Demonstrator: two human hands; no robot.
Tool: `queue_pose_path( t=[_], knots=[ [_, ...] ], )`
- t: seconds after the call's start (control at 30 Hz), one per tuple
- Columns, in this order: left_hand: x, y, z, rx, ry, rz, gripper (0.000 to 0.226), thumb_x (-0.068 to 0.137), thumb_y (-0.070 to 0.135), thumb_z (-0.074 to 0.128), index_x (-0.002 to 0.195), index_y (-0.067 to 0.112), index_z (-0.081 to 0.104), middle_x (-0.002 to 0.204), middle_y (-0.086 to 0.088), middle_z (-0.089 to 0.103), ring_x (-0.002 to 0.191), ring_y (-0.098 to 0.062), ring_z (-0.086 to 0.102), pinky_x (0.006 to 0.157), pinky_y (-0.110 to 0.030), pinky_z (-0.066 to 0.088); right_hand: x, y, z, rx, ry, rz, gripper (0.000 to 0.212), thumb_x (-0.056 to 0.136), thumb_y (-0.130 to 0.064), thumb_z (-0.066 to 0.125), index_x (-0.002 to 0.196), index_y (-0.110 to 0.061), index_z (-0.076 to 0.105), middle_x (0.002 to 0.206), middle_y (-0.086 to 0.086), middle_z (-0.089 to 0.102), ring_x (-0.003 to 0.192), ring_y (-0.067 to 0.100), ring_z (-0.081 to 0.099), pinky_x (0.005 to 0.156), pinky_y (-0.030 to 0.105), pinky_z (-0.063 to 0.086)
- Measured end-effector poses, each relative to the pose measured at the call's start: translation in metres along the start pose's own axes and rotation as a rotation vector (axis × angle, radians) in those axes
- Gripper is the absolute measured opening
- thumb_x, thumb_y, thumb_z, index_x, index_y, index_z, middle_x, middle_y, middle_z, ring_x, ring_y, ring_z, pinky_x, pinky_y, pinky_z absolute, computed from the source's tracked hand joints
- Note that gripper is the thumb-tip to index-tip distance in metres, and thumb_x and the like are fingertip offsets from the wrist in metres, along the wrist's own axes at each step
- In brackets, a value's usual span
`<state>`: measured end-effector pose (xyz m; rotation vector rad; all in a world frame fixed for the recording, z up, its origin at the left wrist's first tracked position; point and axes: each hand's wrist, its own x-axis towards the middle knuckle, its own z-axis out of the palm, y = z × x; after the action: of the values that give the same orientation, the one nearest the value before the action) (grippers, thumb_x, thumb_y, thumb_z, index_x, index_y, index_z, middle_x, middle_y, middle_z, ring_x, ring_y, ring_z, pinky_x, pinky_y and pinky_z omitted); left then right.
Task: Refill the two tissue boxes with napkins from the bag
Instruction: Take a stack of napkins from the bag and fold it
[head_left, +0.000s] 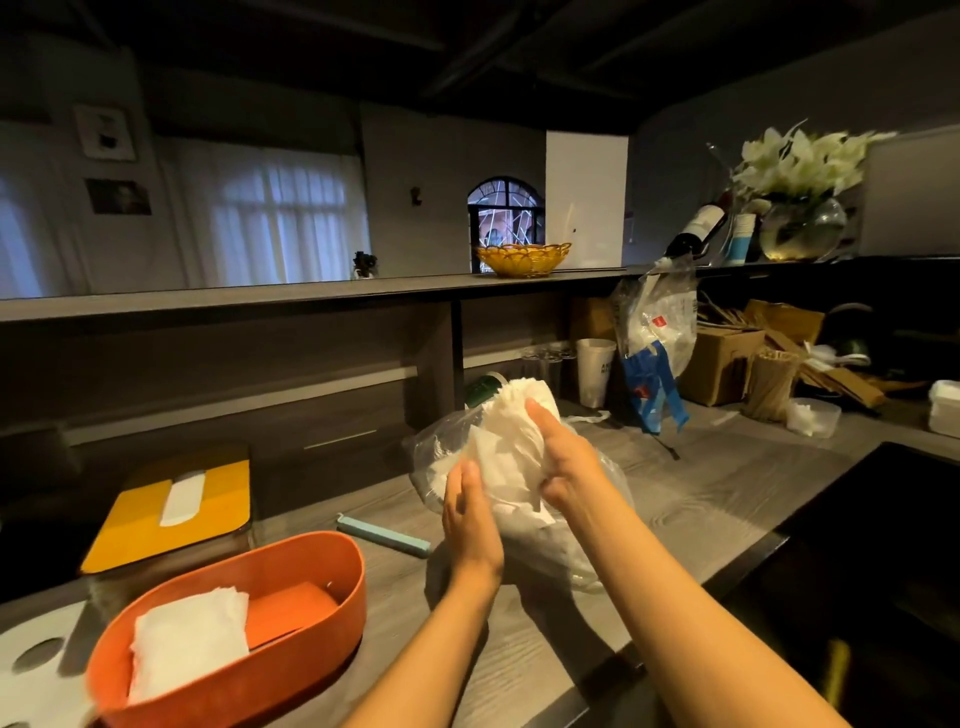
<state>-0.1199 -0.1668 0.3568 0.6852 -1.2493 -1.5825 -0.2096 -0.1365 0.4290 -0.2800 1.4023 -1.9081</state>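
Frame center: right hand (563, 470) grips napkin wad (511, 431) rising upright from clear bag (602, 540) on counter (701, 493); left hand (467, 517) holds its lower side. Orange box (291, 670), lower left, holds napkins, long axis diagonal; yellow box (150, 535) behind.

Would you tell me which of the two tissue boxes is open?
The orange oval box nearest the camera; it has no lid, napkins showing. The yellow-lidded box is closed.

White paper napkins (511, 447) in a clear plastic bag (597, 519); an oval orange plastic tissue box (291, 670); a yellow flat lid (156, 525) with white slot; a pale blue clip (383, 535); grey wood-grain worktop (701, 493).
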Motion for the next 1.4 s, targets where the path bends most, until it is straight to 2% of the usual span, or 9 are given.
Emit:
queue_pose_path(
  t=[0.13,0.37,0.47,0.6,0.87,0.97,1.07,1.23,1.4],
  knots=[
    [0.001,0.006,-0.017,-0.216,-0.021,-0.180,0.054,0.096,0.058,0.047,0.136,0.022,0.053,0.129,-0.008,0.064,0.116,-0.026,0.062,0.104,-0.048,0.048,-0.018,0.002,0.010,0.026,-0.061,0.119,0.045,0.082,-0.046,0.074,0.102,-0.006,0.067,0.091,0.016,0.072,0.088,0.033,0.066,0.081,0.047,0.053],
    [0.019,-0.013,-0.033,-0.204,0.058,-0.325,0.042,0.085,0.026,0.077,0.123,0.016,0.060,0.104,-0.011,0.075,0.096,-0.030,0.072,0.091,-0.051,0.057,-0.004,0.039,0.021,-0.271,0.040,0.032,0.068,0.090,-0.046,0.064,0.135,0.000,0.045,0.124,0.017,0.058,0.092,0.029,0.058,0.062,0.034,0.046],
    [0.032,-0.024,-0.036,-0.232,0.090,-0.318,0.040,0.083,0.027,0.080,0.118,0.015,0.064,0.100,-0.011,0.076,0.095,-0.031,0.073,0.089,-0.053,0.057,0.005,0.047,0.021,-0.319,-0.005,-0.001,0.046,0.097,-0.045,0.051,0.115,-0.002,0.052,0.107,0.011,0.062,0.089,0.024,0.059,0.072,0.035,0.051],
    [0.041,-0.027,-0.037,-0.288,0.052,-0.337,0.039,0.081,0.038,0.079,0.113,0.022,0.064,0.102,-0.010,0.076,0.096,-0.031,0.073,0.090,-0.054,0.057,0.027,0.059,0.005,-0.304,-0.115,0.034,0.045,0.084,-0.042,0.058,0.113,-0.008,0.063,0.104,0.016,0.072,0.103,0.033,0.067,0.096,0.054,0.051],
    [0.040,-0.025,-0.037,-0.335,-0.079,-0.320,0.038,0.097,0.035,0.058,0.129,0.015,0.061,0.114,-0.015,0.073,0.106,-0.034,0.070,0.096,-0.058,0.052,0.007,0.045,-0.017,-0.227,-0.284,-0.010,0.006,0.089,-0.014,0.060,0.090,-0.008,0.062,0.075,0.008,0.068,0.073,0.022,0.062,0.067,0.034,0.049],
    [0.039,-0.023,-0.035,-0.346,-0.099,-0.293,0.037,0.102,0.031,0.049,0.126,0.008,0.064,0.117,-0.017,0.071,0.109,-0.035,0.068,0.101,-0.055,0.049,0.008,0.042,-0.023,-0.095,-0.241,0.023,0.018,0.086,-0.017,0.062,0.101,-0.008,0.058,0.089,0.012,0.066,0.083,0.027,0.063,0.076,0.039,0.052],
    [0.041,-0.019,-0.038,-0.322,-0.046,-0.304,0.029,0.103,0.024,0.050,0.112,0.008,0.072,0.113,-0.016,0.072,0.101,-0.029,0.069,0.089,-0.044,0.056,0.011,0.044,-0.024,-0.057,-0.128,-0.060,0.046,0.066,-0.040,0.071,0.104,-0.016,0.059,0.115,0.017,0.060,0.107,0.037,0.059,0.094,0.050,0.049],
    [0.042,-0.011,-0.043,-0.465,-0.018,-0.392,0.028,0.102,0.022,0.052,0.124,0.007,0.064,0.107,-0.016,0.073,0.095,-0.027,0.070,0.081,-0.042,0.057,0.012,0.038,-0.031,0.098,-0.242,-0.212,0.024,0.085,-0.017,0.053,0.105,-0.004,0.061,0.089,0.015,0.066,0.076,0.025,0.064,0.065,0.035,0.052],
    [0.041,-0.007,-0.047,-0.564,-0.099,-0.451,0.043,0.104,0.033,0.043,0.131,0.004,0.059,0.117,-0.019,0.070,0.105,-0.032,0.066,0.089,-0.045,0.054,0.006,0.045,-0.025,-0.063,-0.445,-0.188,0.033,0.081,-0.018,0.060,0.109,-0.001,0.060,0.090,0.016,0.072,0.079,0.024,0.069,0.073,0.036,0.052]
  ],
)
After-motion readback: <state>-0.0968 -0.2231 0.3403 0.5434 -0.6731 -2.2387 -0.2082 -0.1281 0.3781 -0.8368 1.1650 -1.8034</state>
